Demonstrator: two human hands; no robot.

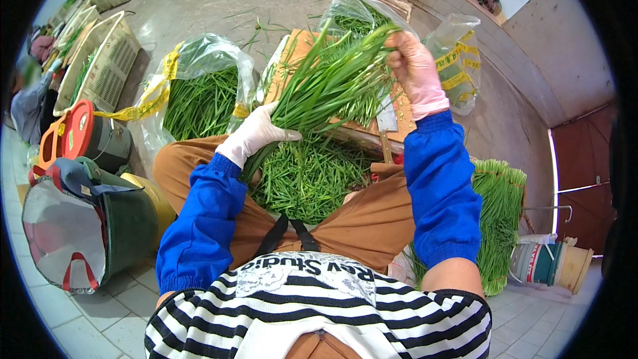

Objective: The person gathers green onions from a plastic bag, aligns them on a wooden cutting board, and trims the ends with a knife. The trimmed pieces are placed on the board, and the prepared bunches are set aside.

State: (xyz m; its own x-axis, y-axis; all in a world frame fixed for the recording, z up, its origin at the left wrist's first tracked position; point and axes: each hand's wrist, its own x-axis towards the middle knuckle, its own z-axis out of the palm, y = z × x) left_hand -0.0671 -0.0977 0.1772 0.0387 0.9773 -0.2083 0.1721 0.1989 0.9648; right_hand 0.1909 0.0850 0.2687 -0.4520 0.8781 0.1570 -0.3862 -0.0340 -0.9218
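Note:
A loose bunch of long green leafy stalks, like garlic chives point(319, 80), stretches between my gloved hands. My left hand point(259, 132), in a white glove, grips the bunch at its lower left. At the upper right, my right hand point(411, 67), in a pinkish glove, has its fingers closed on some stalks. Under the bunch stands a wooden board point(299, 45), partly covered by more stalks. A cleaver point(387, 115) lies on it, its handle pointing towards me. Cut or loose green leaves point(309, 174) are heaped between my legs.
Plastic bags of greens stand left point(199, 104) and behind the board point(359, 15); another plastic bag point(456, 67) is at right. Bundled stalks point(498, 219) stand right. A lidded bucket point(82, 129), a large bag point(65, 234) and crates point(107, 65) are left, where a person point(32, 104) sits.

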